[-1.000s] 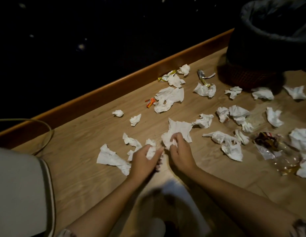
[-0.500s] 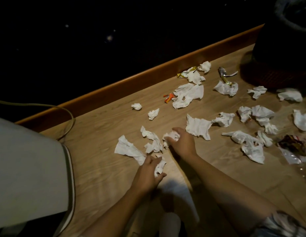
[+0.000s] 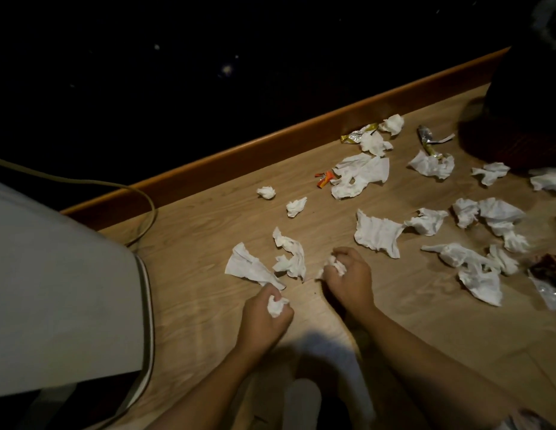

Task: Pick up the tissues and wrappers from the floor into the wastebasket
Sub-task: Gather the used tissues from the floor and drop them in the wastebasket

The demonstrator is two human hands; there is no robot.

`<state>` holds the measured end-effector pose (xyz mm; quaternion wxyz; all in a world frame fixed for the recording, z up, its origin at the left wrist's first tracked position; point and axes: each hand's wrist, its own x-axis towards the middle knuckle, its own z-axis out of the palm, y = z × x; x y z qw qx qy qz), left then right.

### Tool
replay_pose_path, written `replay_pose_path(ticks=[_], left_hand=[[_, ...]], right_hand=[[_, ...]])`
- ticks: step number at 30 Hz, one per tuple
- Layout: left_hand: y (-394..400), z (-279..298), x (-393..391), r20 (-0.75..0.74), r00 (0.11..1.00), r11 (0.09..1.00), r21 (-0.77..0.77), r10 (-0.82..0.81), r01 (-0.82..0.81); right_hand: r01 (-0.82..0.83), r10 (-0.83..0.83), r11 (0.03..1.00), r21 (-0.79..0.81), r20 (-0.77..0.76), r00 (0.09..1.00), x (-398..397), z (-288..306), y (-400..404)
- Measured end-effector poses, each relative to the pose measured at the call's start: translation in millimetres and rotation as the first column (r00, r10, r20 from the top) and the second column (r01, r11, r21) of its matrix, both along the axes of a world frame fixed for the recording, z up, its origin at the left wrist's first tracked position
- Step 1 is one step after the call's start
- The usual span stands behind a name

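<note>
A dim, downward view over a wooden floor (image 3: 189, 305) scattered with litter, read from left to right. At the far left a pale grey rounded object (image 3: 59, 293) fills the corner, with a thin cable (image 3: 137, 193) looping behind it along an orange-brown baseboard (image 3: 270, 144). Next, a flat white tissue (image 3: 248, 266) lies on the floor, and a twisted tissue (image 3: 290, 254) sits just beside it. Below them the left hand (image 3: 264, 318) has its fingers curled around a crumpled white tissue wad (image 3: 276, 306). Just to its right, the right hand (image 3: 348, 280) has its fingers clamped on a second balled tissue (image 3: 334, 264), low near the floor. Farther back lie two small tissue balls (image 3: 266, 192), an orange wrapper (image 3: 323, 179) and a gold foil wrapper (image 3: 359, 133) close to the baseboard. To the right, many more loose tissues (image 3: 377, 232) are spread across the floor, along with a clear plastic wrapper (image 3: 549, 283) at the edge. The dark wastebasket (image 3: 531, 119) stands at the far upper right, well apart from both hands.
</note>
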<state>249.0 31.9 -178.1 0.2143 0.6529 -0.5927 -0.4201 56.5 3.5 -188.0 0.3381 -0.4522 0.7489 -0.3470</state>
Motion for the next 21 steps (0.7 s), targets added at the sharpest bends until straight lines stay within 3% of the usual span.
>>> replay_pose_path(ticks=[4,9,12,15,19,21], left_hand=[[-14.0,7.9,8.5,-0.200,0.957,0.973,-0.055,0.209,-0.224],[-36.8,7.9,24.6,-0.191,0.933,0.936,-0.119,0.305,-0.330],[-44.6,1.7,30.4,-0.125,0.920,0.908,-0.157,0.372,-0.388],[-52.4,-3.1,29.5,0.014,0.950,0.934,-0.190,0.311,-0.303],[-53.5,-14.4,23.8,0.149,0.981,0.992,-0.006,0.125,-0.125],[-50.8,-22.0,24.2,0.168,0.979,0.993,-0.028,0.117,-0.114]], right_hand=[[0.256,-0.261,0.965,0.056,0.293,0.920,0.9,14.1,-8.6],[0.225,-0.205,0.974,0.013,0.464,0.862,8.7,46.2,-19.0],[0.160,-0.140,0.987,-0.029,0.349,0.927,19.7,46.7,-29.3],[-0.024,0.010,0.991,0.131,0.106,0.994,32.5,36.1,-42.1],[-0.125,0.133,0.926,0.356,0.003,0.991,43.0,13.6,-46.3],[-0.123,0.164,0.923,0.366,-0.084,0.983,45.2,4.7,-44.6]])
